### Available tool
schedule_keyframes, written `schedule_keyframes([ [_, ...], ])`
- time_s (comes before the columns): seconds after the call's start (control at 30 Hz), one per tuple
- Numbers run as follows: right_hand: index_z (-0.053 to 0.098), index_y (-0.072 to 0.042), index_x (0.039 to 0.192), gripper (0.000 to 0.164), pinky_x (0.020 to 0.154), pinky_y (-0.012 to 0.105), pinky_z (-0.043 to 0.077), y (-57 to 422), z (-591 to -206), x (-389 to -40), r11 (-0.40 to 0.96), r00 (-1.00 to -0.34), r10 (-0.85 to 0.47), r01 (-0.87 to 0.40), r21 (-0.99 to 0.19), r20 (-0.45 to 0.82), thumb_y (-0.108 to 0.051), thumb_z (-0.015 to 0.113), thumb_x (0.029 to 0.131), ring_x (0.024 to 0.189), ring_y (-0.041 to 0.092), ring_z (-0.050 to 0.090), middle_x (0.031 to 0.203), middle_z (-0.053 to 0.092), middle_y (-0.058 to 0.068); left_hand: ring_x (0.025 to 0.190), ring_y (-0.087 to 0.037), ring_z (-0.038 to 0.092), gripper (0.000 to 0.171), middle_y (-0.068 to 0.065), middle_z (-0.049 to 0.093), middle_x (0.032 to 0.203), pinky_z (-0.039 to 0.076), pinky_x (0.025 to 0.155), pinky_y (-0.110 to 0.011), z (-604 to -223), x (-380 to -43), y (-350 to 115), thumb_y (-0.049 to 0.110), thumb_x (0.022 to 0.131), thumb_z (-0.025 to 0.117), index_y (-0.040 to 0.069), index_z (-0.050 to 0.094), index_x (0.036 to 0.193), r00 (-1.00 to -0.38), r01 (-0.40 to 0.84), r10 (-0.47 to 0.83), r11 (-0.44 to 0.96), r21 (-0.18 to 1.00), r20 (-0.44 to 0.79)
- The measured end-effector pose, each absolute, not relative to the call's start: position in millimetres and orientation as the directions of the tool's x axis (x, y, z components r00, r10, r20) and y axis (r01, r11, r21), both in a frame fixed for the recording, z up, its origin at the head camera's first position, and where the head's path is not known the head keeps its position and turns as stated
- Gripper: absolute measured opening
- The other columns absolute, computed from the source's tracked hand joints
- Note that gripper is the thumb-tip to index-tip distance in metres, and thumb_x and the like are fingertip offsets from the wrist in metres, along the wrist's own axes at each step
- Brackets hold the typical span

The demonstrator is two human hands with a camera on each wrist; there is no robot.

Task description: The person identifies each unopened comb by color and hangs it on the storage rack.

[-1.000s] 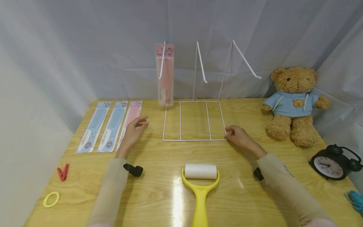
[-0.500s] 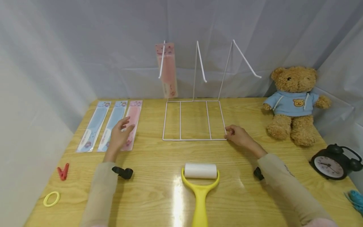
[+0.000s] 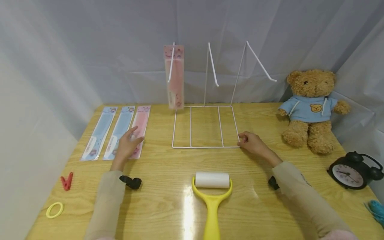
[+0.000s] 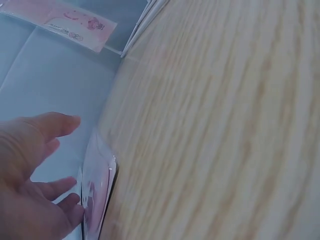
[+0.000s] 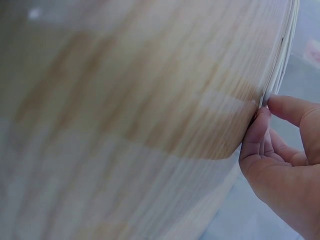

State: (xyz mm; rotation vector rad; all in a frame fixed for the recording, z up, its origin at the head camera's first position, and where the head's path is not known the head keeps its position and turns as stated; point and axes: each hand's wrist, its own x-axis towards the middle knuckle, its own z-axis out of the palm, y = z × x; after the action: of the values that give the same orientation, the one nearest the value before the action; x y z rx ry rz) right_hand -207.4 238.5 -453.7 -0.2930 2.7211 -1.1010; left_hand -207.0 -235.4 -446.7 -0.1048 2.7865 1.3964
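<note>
My left hand is over the pink packet lying on the table, thumb and fingers spread apart. In the left wrist view its fingers come close to that packet's edge; whether they touch it I cannot tell. At its front right corner, the white wire rack is pinched between the thumb and fingers of my right hand. Another pink packet hangs from the rack's left hook. The middle hook and right hook bear nothing.
Two blue packets lie left of the pink one. A yellow-handled roller lies in front. A teddy bear and black alarm clock are at the right. A red clip and yellow ring lie at the left.
My left hand has moved left from beside the rack to over the pink packet on the table. The hanging packet has swung a little. My right hand has stayed on the rack's corner.
</note>
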Motion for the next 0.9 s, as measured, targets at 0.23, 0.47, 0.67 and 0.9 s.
schedule_keyframes([
  [0.23,0.050,0.016,0.124,0.042,0.066,0.029,0.042,238.9,-452.7,-206.7,0.698,-0.959,-0.260,-0.108,-0.708,-0.110,-0.007,0.061,0.091,0.073,0.018,0.049,0.082,0.056,0.011,0.125,-0.046,0.041,0.073,-0.029,0.020,0.152,0.038,0.104,-0.053,-444.8,-206.0,-233.7,0.022,0.095,0.057,0.002,0.015,0.151,-0.989,-0.141,-0.062,0.640,0.755,-0.132],
  [0.47,0.049,0.015,0.126,0.042,0.066,0.030,0.042,238.6,-452.3,-205.6,0.701,-0.956,-0.263,-0.096,-0.706,-0.131,-0.008,0.060,0.092,0.072,0.018,0.049,0.083,0.055,0.011,0.134,-0.055,0.010,0.086,-0.029,0.013,0.153,0.016,0.107,-0.069,-445.3,-204.4,-234.8,0.023,0.089,0.063,0.005,0.008,0.152,-0.976,-0.218,-0.116,0.624,0.751,-0.186],
  [0.67,0.048,0.015,0.126,0.043,0.066,0.030,0.043,238.6,-452.6,-205.9,0.700,-0.955,-0.264,-0.093,-0.708,-0.135,-0.008,0.060,0.093,0.073,0.018,0.049,0.084,0.056,0.012,0.131,-0.054,0.014,0.083,-0.030,0.019,0.151,0.022,0.104,-0.069,-446.5,-204.5,-230.8,0.018,0.086,0.067,0.006,0.017,0.151,-0.978,-0.208,-0.146,0.625,0.753,-0.149],
  [0.9,0.049,0.015,0.125,0.042,0.068,0.031,0.044,238.8,-450.7,-205.3,0.707,-0.958,-0.251,-0.084,-0.702,-0.138,-0.009,0.060,0.092,0.076,0.020,0.051,0.085,0.056,0.011,0.128,-0.054,0.022,0.078,-0.032,0.030,0.146,0.022,0.104,-0.065,-448.3,-207.2,-226.9,0.014,0.083,0.071,0.001,0.028,0.147,-0.987,-0.154,-0.131,0.663,0.733,-0.090],
])
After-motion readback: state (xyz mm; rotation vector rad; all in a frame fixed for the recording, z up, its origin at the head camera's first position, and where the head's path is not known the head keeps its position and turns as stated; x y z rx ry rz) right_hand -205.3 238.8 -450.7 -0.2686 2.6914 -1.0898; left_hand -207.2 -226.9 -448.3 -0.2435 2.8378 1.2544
